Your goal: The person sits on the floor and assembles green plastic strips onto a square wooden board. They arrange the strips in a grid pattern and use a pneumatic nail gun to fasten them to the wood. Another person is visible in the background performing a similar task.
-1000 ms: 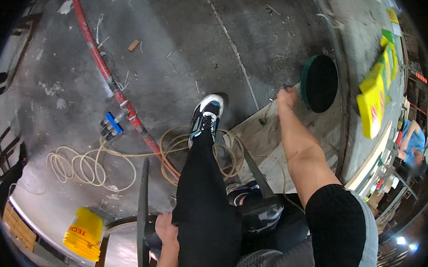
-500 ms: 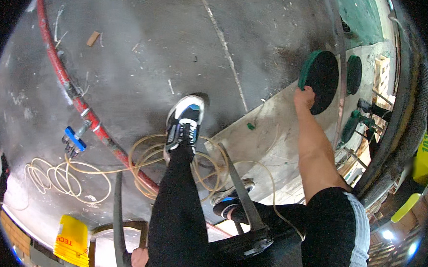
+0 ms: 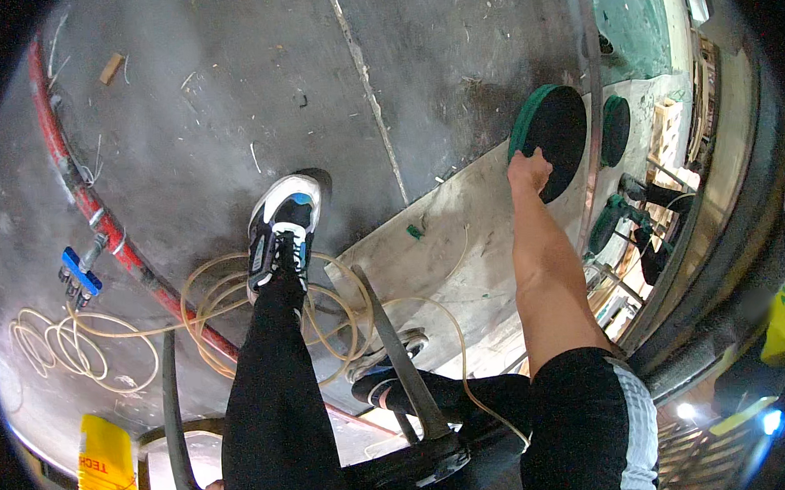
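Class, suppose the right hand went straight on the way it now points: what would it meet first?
Most likely the round black disc with the green rim: the right hand overlaps its lower edge in the picture, though depth, and whether they touch, is unclear.

Open floor (image 3: 438, 92) lies left of the green-rimmed black disc (image 3: 560, 130), leaving the right hand (image 3: 529, 172) room on that side. Nearer in, a slanting grey bar (image 3: 398, 351), the shoe (image 3: 283, 228) and coiled tan hose (image 3: 189, 295) obstruct the way left toward the red pipe (image 3: 129, 255).
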A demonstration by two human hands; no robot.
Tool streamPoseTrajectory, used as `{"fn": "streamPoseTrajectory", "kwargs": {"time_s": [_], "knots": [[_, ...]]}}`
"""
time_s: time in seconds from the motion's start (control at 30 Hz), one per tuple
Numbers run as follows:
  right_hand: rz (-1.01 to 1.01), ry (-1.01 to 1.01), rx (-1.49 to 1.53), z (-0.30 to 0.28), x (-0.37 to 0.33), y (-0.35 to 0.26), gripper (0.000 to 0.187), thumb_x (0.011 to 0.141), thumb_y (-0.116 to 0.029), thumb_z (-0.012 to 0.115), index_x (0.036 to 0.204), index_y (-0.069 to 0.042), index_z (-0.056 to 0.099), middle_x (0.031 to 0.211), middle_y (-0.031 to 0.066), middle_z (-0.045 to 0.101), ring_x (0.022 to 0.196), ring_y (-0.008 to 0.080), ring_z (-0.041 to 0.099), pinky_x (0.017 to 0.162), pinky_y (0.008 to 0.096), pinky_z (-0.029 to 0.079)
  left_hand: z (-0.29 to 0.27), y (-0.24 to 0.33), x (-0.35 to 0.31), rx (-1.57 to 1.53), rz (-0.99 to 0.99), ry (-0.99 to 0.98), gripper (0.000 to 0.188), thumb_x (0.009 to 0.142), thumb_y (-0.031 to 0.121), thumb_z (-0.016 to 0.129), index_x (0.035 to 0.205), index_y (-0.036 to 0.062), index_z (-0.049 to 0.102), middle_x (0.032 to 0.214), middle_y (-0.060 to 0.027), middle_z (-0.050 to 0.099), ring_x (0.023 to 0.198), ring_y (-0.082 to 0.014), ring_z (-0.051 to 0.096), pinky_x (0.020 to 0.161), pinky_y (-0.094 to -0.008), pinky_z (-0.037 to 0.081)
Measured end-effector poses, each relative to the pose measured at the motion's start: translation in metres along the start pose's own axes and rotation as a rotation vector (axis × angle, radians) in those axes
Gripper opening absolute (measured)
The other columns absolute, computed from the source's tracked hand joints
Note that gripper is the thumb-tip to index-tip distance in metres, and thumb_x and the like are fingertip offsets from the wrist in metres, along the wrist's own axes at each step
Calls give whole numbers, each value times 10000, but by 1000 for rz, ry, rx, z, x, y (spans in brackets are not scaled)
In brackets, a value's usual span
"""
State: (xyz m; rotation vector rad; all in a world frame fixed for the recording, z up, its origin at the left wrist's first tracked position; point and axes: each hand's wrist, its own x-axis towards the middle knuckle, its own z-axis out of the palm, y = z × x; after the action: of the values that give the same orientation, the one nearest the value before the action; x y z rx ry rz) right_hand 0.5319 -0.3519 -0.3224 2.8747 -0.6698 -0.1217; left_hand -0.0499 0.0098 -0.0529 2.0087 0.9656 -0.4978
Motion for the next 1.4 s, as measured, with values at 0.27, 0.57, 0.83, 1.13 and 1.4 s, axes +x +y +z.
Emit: {"fn": "streamPoseTrajectory", "kwargs": {"time_s": [0.27,0.57,0.83,1.13,1.4], "knots": [[-109,9,-27,13,-14,3,233,889,-227,774,1078,-93,791,1055,118,760,999,335,735,857,427,592,1,7,1,28,-20,-24,297,805,291,616,873,7,669,743,-140,556,705,-346,584,645,-436,438],[-166,113,-40,17,-4,16,198,896,-253,747,1066,-164,794,1119,129,692,1009,355,708,832,475,577,3,4,6,16,-4,-36,301,819,299,611,871,7,664,741,-142,554,707,-349,585,646,-438,438],[-159,11,18,13,6,17,245,860,-246,797,1076,-128,800,1093,147,733,975,358,727,806,475,583,2,4,9,26,3,-35,306,831,307,606,869,8,660,739,-145,553,708,-352,587,648,-440,438],[-220,-13,-57,18,-8,7,243,891,-229,752,1076,-74,777,1080,178,745,982,368,722,826,473,571,-7,5,5,48,6,-28,312,845,316,601,866,9,655,737,-147,551,710,-354,588,649,-443,438],[-241,-90,-77,21,-65,72,209,904,-199,717,1030,-38,762,986,219,719,931,415,702,817,490,555,-19,-5,-3,19,35,-23,319,858,323,596,864,9,650,735,-150,550,711,-357,590,651,-445,438]]}}
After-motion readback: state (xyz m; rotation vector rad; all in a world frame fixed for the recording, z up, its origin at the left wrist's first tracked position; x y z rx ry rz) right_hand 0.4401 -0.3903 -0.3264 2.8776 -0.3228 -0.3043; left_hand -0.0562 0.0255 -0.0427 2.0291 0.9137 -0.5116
